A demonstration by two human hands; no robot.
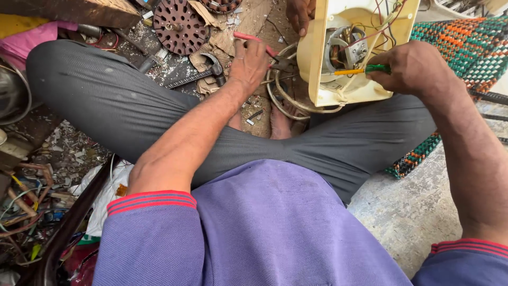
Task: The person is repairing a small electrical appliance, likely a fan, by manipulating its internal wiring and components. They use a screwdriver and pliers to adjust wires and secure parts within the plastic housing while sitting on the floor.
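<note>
The person sits cross-legged on the floor. The left hand (248, 63) grips red-handled pliers (267, 53), their nose reaching toward the cream fan housing (317, 58) propped over the right knee. The right hand (410, 66) clenches a green-handled screwdriver (362, 70), its tip seemingly at the exposed motor (344, 50). Another person's hand (300, 15) steadies the housing's top. A hammer (203, 73) lies beside the left wrist.
</note>
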